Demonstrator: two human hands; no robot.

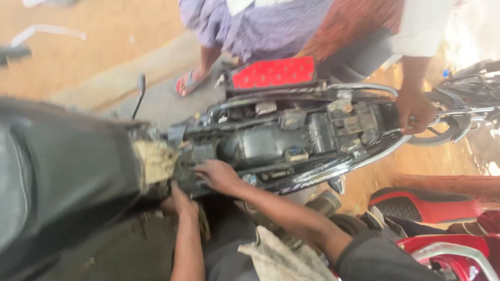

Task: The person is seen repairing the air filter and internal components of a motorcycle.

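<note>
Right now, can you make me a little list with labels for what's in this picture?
Place: outdoors on sandy ground
Main thing: motorbike with its seat off, insides showing
Left hand: low on the bike's side, under the torn seat; grip hidden
Right hand: flat, fingers spread on the frame, holding nothing
Other person's hand: gripping the rear rail
Also nearby: red motorbike, foot in a sandal
</note>
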